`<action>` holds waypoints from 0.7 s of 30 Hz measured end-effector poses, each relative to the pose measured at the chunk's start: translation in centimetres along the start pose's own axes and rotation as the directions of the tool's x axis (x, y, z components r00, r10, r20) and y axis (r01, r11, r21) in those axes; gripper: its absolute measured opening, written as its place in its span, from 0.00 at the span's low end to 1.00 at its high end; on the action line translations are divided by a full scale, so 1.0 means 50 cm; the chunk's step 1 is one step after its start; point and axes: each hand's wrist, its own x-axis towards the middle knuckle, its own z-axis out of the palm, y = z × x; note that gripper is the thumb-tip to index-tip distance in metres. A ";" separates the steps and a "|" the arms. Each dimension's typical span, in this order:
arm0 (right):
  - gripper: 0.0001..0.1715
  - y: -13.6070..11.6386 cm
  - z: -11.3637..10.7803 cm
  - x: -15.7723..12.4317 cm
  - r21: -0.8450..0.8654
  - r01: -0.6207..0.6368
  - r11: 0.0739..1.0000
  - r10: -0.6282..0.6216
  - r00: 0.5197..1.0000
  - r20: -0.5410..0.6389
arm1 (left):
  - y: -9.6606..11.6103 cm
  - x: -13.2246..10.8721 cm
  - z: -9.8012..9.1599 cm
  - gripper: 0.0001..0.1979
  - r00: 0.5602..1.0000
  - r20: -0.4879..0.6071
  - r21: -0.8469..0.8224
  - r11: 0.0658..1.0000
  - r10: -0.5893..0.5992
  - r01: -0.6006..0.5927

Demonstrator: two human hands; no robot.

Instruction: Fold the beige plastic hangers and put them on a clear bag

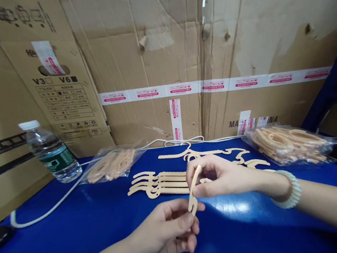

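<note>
Pinching one thin beige plastic piece (194,188) above the blue worktop (107,231), the left hand (170,227) grips its lower end and the right hand (219,175) its upper; a firm, steady pinch at both ends should stop it twisting.

Pretty bright and even overall, light coming from overhead. Strong white glare spot on the glossy blue table (107,227) just under the right hand (219,176), with soft shadows below both hands. Wide-angle lens bends the edges hard, so the cardboard boxes (154,55) lean outward. Top right corner goes dark. Focus is decent throughout.
</note>
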 end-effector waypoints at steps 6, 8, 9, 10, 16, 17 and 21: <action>0.13 -0.006 -0.005 -0.011 -0.136 -0.045 0.990 0.039 0.998 -0.045 | 0.004 0.011 -0.013 0.17 0.965 -0.262 -0.037 0.999 0.007 -0.017; 0.15 -0.001 -0.002 -0.013 -0.053 -0.097 0.994 0.092 0.992 -0.088 | 0.006 0.011 -0.014 0.18 0.959 -0.280 -0.001 0.999 0.032 -0.034; 0.16 0.001 -0.001 -0.014 -0.023 -0.109 0.994 0.106 0.989 -0.100 | 0.008 0.010 -0.014 0.18 0.958 -0.281 0.033 0.998 0.055 -0.047; 0.17 0.003 -0.001 -0.015 -0.006 -0.113 0.994 0.112 0.988 -0.103 | 0.011 0.009 -0.012 0.18 0.958 -0.276 0.074 0.995 0.081 -0.062; 0.22 -0.001 -0.019 -0.024 0.021 -0.025 0.999 0.025 1.000 0.015 | 0.029 -0.002 0.002 0.21 0.966 -0.219 0.202 0.975 0.135 -0.090; 0.23 -0.001 -0.028 -0.024 0.008 -0.007 1.000 0.007 0.999 0.040 | 0.031 -0.004 0.002 0.21 0.964 -0.223 0.206 0.974 0.146 -0.100; 0.32 0.022 -0.092 -0.014 -0.438 -0.016 0.899 -0.020 0.997 -0.077 | 0.037 -0.011 -0.004 0.18 0.948 -0.231 0.186 0.966 0.219 -0.178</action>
